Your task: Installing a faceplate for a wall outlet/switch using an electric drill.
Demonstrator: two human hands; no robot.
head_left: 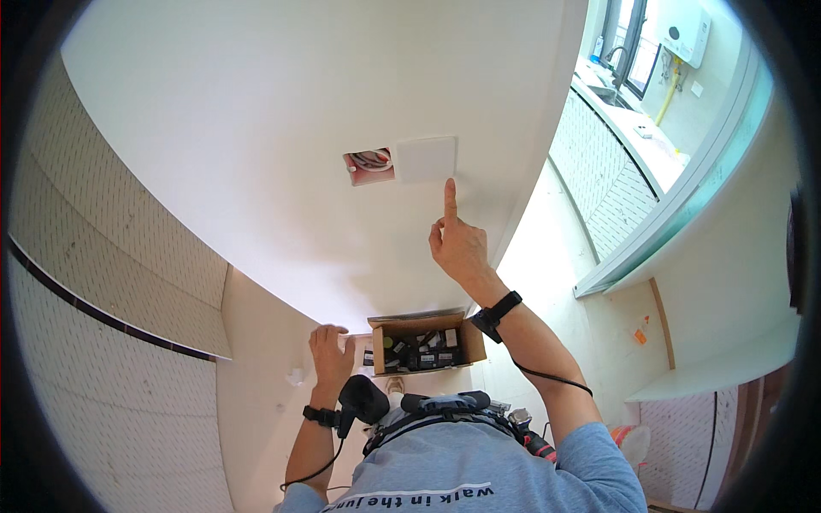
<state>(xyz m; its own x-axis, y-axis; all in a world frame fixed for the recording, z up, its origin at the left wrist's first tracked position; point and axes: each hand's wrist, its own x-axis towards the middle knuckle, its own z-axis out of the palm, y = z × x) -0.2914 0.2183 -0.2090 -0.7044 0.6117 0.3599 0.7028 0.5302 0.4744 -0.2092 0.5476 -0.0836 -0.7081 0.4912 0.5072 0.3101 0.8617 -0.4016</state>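
Observation:
My right hand (462, 248) is raised to the white wall (256, 128), index finger stretched out and its other fingers curled, with nothing seen in it. That fingertip meets the lower right edge of a square white blank switch plate (428, 160) on the wall. Just left of the plate is a square wall box (369, 167) with an uncovered opening, where coiled wires and a reddish inside show. Lower down, my left hand (330, 357) is near the wall, left of a cardboard box, fingers bent and thumb apart; I see nothing held in it.
The cardboard box (475, 342), holding several dark small packages, stands close to the wall below. Patterned covered panels (120, 231) run along the left. Beyond the wall's right edge are a doorway frame (676, 205) and a counter with a sink (611, 96). A tool belt (445, 410) circles my waist.

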